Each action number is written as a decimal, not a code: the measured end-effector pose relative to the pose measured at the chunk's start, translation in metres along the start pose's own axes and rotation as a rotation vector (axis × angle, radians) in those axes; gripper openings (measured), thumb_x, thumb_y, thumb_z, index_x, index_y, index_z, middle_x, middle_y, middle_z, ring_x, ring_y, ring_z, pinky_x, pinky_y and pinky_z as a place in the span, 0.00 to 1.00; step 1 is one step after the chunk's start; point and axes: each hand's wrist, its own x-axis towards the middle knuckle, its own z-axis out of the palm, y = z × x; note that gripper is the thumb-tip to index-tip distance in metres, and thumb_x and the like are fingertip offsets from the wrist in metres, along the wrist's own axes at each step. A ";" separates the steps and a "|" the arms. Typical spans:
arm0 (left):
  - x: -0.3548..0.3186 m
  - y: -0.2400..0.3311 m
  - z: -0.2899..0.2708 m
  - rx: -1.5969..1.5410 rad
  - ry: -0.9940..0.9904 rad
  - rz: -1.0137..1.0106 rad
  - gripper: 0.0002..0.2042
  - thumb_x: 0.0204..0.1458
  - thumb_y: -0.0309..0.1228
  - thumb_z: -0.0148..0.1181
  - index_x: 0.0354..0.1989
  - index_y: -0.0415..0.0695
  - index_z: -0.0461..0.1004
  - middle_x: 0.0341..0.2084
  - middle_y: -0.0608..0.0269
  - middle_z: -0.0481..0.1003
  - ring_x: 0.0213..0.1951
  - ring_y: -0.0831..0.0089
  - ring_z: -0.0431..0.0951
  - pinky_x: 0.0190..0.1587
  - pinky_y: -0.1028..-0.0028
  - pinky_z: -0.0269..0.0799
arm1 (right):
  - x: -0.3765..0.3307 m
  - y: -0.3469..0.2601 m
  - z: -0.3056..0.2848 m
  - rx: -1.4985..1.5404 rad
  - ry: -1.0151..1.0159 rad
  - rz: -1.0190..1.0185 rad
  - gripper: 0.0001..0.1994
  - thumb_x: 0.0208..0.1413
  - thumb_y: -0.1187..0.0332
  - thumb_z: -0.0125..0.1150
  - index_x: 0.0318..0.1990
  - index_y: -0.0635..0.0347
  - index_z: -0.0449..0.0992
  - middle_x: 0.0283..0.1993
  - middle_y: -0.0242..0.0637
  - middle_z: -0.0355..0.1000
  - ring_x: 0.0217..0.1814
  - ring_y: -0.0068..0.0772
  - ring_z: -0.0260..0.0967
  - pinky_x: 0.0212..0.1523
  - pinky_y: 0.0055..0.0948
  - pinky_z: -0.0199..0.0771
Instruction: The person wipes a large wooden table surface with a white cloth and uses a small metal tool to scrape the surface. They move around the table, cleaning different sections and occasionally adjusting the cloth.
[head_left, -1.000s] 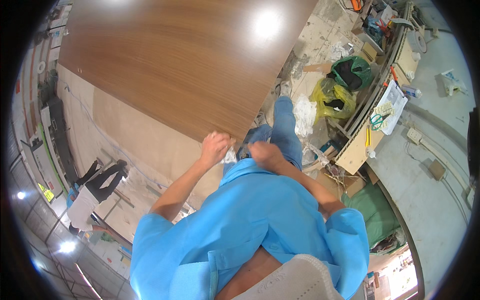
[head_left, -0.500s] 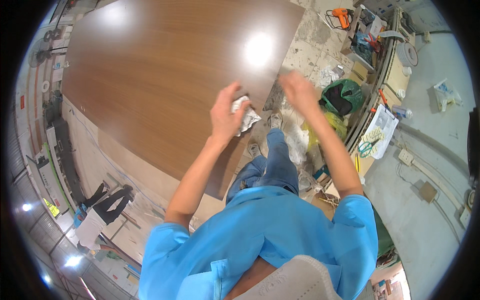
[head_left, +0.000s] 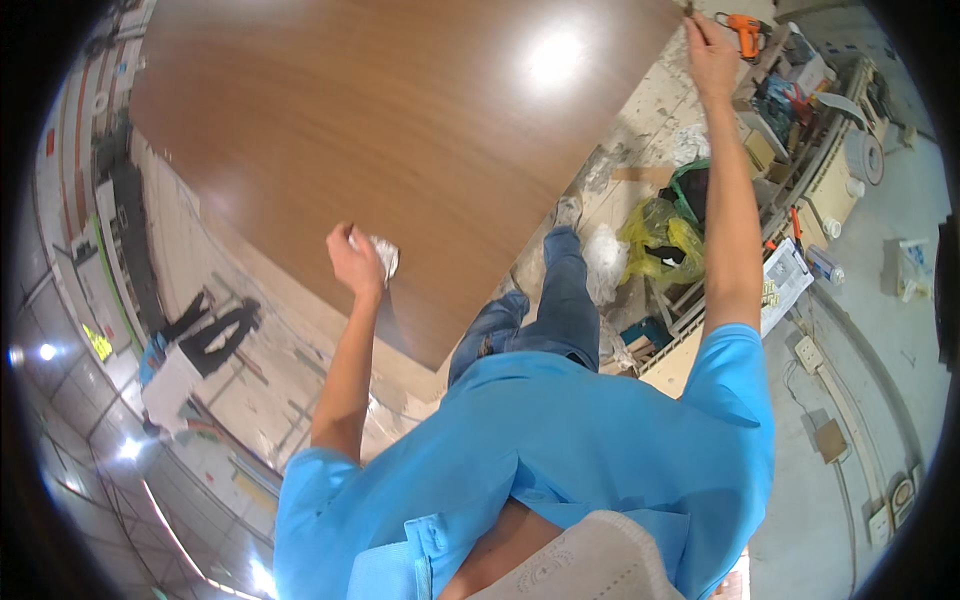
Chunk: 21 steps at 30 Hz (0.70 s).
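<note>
My hands are well apart. Left hand is curled on a white wad over the near end of the brown panel; right hand at its right edge, can't tell if gripping. Risks: trapped grit scratching it, overreach costing balance.

The wad is in the left hand, over the board's near part. Right of the board lie bags, with the heat gun beyond.
</note>
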 end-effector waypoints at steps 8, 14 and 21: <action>0.015 0.009 0.007 -0.065 0.049 0.109 0.09 0.64 0.34 0.60 0.47 0.45 0.78 0.43 0.55 0.79 0.48 0.52 0.79 0.50 0.56 0.75 | -0.104 -0.089 -0.026 -0.060 -0.249 -0.116 0.11 0.66 0.66 0.65 0.52 0.55 0.85 0.38 0.41 0.79 0.37 0.47 0.77 0.41 0.37 0.76; 0.018 0.008 0.008 -0.223 0.055 0.089 0.11 0.59 0.40 0.65 0.44 0.48 0.80 0.43 0.59 0.79 0.49 0.55 0.79 0.51 0.56 0.75 | -0.251 -0.192 -0.034 -0.164 -0.381 -0.119 0.12 0.65 0.67 0.64 0.54 0.49 0.85 0.36 0.39 0.77 0.35 0.45 0.75 0.36 0.40 0.76; -0.032 -0.040 -0.016 -0.272 0.009 0.198 0.12 0.59 0.40 0.66 0.45 0.47 0.80 0.43 0.58 0.78 0.50 0.54 0.78 0.52 0.56 0.74 | -0.440 -0.312 -0.046 -0.046 -0.498 -0.278 0.29 0.52 0.78 0.65 0.64 0.49 0.78 0.32 0.36 0.72 0.32 0.41 0.74 0.28 0.40 0.75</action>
